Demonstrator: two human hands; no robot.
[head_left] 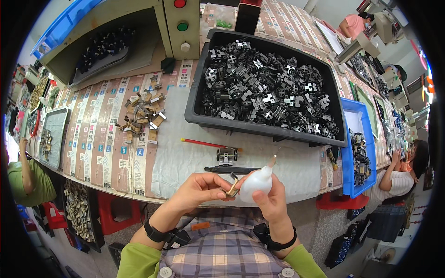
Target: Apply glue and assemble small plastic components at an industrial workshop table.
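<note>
Left hand (199,191) has a small brass-coloured part (233,186) pinched between thumb and fingers, at the near edge of the table (99,139). Right hand (274,200) is wrapped around a white squeeze bottle (255,186), tip pointing up and away; can't tell if its fingertips touch the part too. My take: a light but steady pinch works best, and go easy on the bottle, since soft plastic probably squirts at the slightest squeeze. I'd work well over the pale sheet (296,167), in case the part slips.
</note>
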